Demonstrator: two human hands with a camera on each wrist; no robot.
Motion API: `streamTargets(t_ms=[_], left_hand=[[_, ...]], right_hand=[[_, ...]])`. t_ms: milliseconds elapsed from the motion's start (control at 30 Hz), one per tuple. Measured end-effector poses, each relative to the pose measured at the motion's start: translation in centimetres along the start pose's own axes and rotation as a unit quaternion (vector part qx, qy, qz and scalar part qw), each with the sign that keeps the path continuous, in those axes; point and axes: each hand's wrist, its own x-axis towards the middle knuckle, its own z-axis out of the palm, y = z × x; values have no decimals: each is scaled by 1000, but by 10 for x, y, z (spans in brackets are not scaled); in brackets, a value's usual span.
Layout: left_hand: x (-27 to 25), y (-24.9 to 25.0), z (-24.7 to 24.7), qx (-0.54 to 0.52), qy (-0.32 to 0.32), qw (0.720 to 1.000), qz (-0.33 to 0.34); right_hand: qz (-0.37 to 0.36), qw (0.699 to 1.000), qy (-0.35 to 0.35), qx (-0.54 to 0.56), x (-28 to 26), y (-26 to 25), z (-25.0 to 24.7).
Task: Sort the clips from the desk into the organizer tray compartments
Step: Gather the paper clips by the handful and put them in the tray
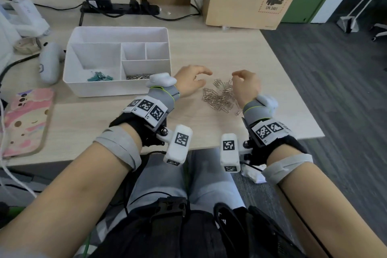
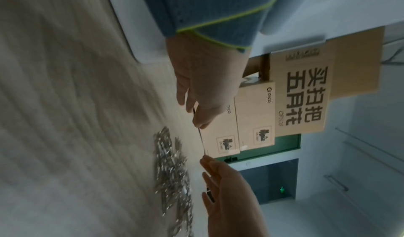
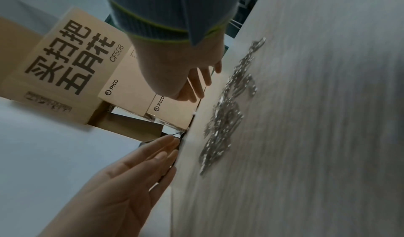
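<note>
A pile of silver paper clips (image 1: 219,98) (image 2: 172,168) (image 3: 227,119) lies on the wooden desk, right of the white organizer tray (image 1: 117,90). The tray's front-left compartment holds teal binder clips (image 1: 100,77); the front-middle one holds silver clips (image 1: 138,77). My left hand (image 1: 191,81) (image 2: 220,189) hovers just left of the pile, fingers relaxed and empty. My right hand (image 1: 247,85) (image 3: 131,180) hovers over the pile's right side. Its fingers are extended and together in the right wrist view, and it holds nothing.
A PICO cardboard box (image 1: 251,0) stands at the back right, a black power strip (image 1: 121,7) with cables behind the tray. A grey oval device (image 1: 49,63) and a pink phone case (image 1: 27,121) lie left. The desk's right edge (image 1: 293,81) drops to the floor.
</note>
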Motion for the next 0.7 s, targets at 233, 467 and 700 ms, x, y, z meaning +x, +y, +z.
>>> streamTargets(t_ms=[233,467,700], left_hand=[[18,15,41,113,-112,987,-27],[8,19,50,126,-136,983,-13],[-2,3,32,83,-92,992,4]], right_hand=[[-60,976,-175,-115,-2,18,-1],[-138,968,-204,-56,-11,32,-9],[-86,995,-20,-52,-17,57,-23]])
